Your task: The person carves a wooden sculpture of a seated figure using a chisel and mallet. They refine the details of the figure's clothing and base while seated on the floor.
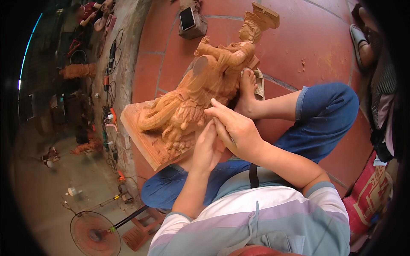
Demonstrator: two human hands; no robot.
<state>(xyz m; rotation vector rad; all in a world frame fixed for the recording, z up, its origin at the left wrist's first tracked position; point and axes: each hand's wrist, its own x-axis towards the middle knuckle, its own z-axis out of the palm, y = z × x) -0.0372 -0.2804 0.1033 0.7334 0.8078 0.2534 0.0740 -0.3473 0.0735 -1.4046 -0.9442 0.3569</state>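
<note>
A carved wooden statue lies tilted before me, its flat square base toward the lower left and its carved head and crown at the far end. Over its lower part my right hand is closed, thumb and fingers pressed together. Only a thin dark sliver shows beneath it, so what it grips cannot be made out. My left hand meets the right one from the left, its fingers drawn together against it. Whatever lies between the two hands is hidden. My bare foot rests beside the statue.
A phone lies on a block on the red tiles. Power tools with cords line the ledge at left, above a standing fan. Another person's sandalled foot shows at the far right, near a red sack.
</note>
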